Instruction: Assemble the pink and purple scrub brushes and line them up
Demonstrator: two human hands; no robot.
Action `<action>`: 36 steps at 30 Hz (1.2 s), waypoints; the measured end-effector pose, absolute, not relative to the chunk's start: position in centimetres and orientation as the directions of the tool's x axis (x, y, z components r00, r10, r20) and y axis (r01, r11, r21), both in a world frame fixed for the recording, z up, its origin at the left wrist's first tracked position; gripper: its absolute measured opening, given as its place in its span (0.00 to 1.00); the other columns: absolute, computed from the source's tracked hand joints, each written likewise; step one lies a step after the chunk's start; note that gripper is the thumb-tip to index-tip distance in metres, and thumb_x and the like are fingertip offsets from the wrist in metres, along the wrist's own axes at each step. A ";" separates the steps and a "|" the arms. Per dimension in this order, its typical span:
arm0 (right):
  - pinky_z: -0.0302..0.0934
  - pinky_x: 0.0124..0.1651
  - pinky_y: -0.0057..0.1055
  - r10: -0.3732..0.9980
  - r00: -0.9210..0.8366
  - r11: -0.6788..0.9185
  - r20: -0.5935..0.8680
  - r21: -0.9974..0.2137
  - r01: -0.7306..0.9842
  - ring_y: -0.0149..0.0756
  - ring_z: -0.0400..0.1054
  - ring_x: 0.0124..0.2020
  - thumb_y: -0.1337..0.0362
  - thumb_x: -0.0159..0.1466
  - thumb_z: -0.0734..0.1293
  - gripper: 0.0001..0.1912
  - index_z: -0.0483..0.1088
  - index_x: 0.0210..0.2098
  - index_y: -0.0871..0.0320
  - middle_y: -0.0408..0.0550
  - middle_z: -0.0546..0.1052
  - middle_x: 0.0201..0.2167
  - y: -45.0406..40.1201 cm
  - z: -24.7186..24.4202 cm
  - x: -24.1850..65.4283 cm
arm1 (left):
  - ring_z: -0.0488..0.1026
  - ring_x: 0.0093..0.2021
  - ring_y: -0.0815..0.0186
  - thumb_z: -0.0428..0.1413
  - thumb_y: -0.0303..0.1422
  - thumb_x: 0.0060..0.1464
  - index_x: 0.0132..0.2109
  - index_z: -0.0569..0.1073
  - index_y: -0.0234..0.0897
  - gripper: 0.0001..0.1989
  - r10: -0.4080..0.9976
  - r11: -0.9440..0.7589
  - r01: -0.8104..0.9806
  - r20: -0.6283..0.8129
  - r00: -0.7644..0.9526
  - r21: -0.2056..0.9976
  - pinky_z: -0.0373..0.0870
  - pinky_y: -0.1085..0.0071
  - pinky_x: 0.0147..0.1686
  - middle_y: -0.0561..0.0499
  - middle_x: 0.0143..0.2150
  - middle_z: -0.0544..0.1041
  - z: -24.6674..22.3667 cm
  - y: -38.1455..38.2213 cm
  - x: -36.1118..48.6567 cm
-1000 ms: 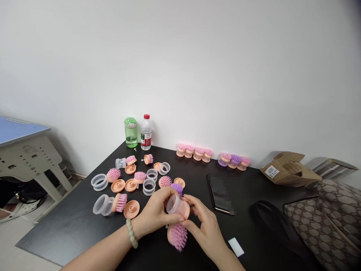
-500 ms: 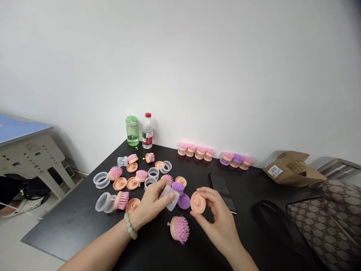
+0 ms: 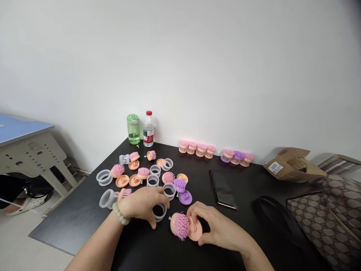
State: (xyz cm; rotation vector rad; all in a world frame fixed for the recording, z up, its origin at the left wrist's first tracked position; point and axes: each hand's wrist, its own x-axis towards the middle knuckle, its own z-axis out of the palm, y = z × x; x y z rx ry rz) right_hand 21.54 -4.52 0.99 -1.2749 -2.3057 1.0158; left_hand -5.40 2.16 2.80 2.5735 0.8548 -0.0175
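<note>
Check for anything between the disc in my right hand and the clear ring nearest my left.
The pink brush head lies between them, its bristles toward the peach disc in the right hand, its peach base toward the ring.

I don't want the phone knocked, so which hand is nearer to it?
Right. The right hand, holding an orange disc, is on the near side of the phone; the left hand is farther off to its left, by a clear ring.
</note>
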 end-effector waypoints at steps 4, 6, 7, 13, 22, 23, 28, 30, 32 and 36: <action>0.64 0.44 0.31 0.849 -0.527 0.383 -0.041 -0.640 0.667 0.37 0.67 0.43 0.77 0.49 0.76 0.21 0.63 0.32 0.54 0.39 0.72 0.40 -4.3 0.6 20.8 | 0.75 0.40 0.56 0.72 0.36 0.35 0.52 0.72 0.43 0.34 0.586 -0.737 0.595 -0.136 0.799 0.321 0.63 0.71 0.31 0.48 0.48 0.74 2.1 1.9 -4.9; 0.65 0.43 0.32 0.857 -0.514 0.401 -0.033 -0.584 0.706 0.39 0.67 0.42 0.72 0.47 0.80 0.24 0.63 0.32 0.54 0.40 0.71 0.40 -4.4 0.3 20.1 | 0.75 0.39 0.57 0.72 0.42 0.36 0.52 0.72 0.42 0.34 0.597 -0.734 0.599 -0.118 0.794 0.319 0.63 0.71 0.31 0.49 0.47 0.74 1.8 1.8 -4.7; 0.65 0.42 0.33 0.861 -0.508 0.412 -0.023 -0.554 0.724 0.40 0.67 0.42 0.69 0.45 0.82 0.26 0.63 0.33 0.54 0.41 0.71 0.40 -4.4 0.1 19.7 | 0.74 0.37 0.58 0.71 0.45 0.36 0.51 0.73 0.42 0.34 0.610 -0.728 0.607 -0.102 0.786 0.319 0.63 0.71 0.31 0.49 0.46 0.73 1.6 1.7 -4.7; 0.69 0.40 0.41 0.864 -0.492 0.489 0.108 -0.409 0.770 0.50 0.68 0.46 0.54 0.37 0.85 0.39 0.67 0.43 0.54 0.48 0.72 0.44 -4.7 -0.9 18.0 | 0.66 0.33 0.62 0.66 0.60 0.32 0.42 0.73 0.38 0.37 0.643 -0.743 0.575 0.129 0.755 0.341 0.61 0.70 0.31 0.50 0.38 0.69 1.4 1.2 -4.5; 0.50 0.67 0.59 0.870 -0.466 0.491 0.161 -0.364 0.792 0.65 0.36 0.72 0.53 0.35 0.84 0.70 0.48 0.70 0.56 0.64 0.49 0.71 -3.9 -2.7 19.9 | 0.62 0.55 0.42 0.69 0.57 0.32 0.45 0.73 0.39 0.36 0.402 -0.903 0.321 0.299 0.865 0.285 0.56 0.43 0.57 0.38 0.56 0.69 -0.1 -0.4 -1.9; 0.49 0.67 0.60 0.880 -0.456 0.471 0.132 -0.365 0.803 0.65 0.30 0.73 0.52 0.35 0.84 0.74 0.43 0.72 0.55 0.63 0.42 0.73 -3.8 -3.0 20.1 | 0.61 0.58 0.40 0.69 0.56 0.33 0.45 0.73 0.39 0.36 0.399 -0.908 0.327 0.303 0.865 0.261 0.53 0.41 0.59 0.37 0.58 0.69 -0.5 -0.4 -1.7; 0.41 0.68 0.61 0.887 -0.460 0.437 0.037 -0.387 0.812 0.64 0.18 0.72 0.51 0.38 0.83 0.77 0.33 0.73 0.51 0.60 0.27 0.74 -2.7 -3.6 19.9 | 0.60 0.62 0.39 0.68 0.55 0.38 0.43 0.73 0.35 0.32 0.454 -0.889 0.450 0.282 0.845 0.085 0.54 0.40 0.61 0.34 0.56 0.71 -1.1 0.1 -1.5; 0.38 0.69 0.62 0.884 -0.467 0.437 0.015 -0.384 0.813 0.63 0.16 0.71 0.51 0.39 0.83 0.77 0.31 0.73 0.51 0.59 0.25 0.74 -1.9 -3.7 19.5 | 0.61 0.62 0.41 0.68 0.52 0.41 0.42 0.73 0.36 0.28 0.472 -0.873 0.487 0.287 0.834 0.021 0.57 0.43 0.60 0.37 0.54 0.73 -1.3 0.8 -1.7; 0.34 0.69 0.60 0.884 -0.468 0.435 -0.006 -0.360 0.825 0.61 0.14 0.71 0.50 0.40 0.82 0.76 0.31 0.73 0.51 0.58 0.23 0.73 -0.9 -3.8 18.9 | 0.63 0.61 0.45 0.68 0.46 0.47 0.41 0.74 0.38 0.21 0.482 -0.856 0.515 0.307 0.821 -0.033 0.59 0.46 0.60 0.41 0.51 0.74 -1.5 1.7 -2.0; 0.28 0.71 0.57 0.874 -0.486 0.455 -0.030 -0.305 0.837 0.56 0.13 0.71 0.45 0.43 0.80 0.73 0.33 0.73 0.53 0.57 0.22 0.73 1.5 -3.8 17.8 | 0.67 0.58 0.49 0.64 0.38 0.53 0.40 0.75 0.39 0.10 0.537 -0.799 0.594 0.330 0.776 -0.095 0.63 0.51 0.58 0.46 0.49 0.75 -1.9 3.2 -2.8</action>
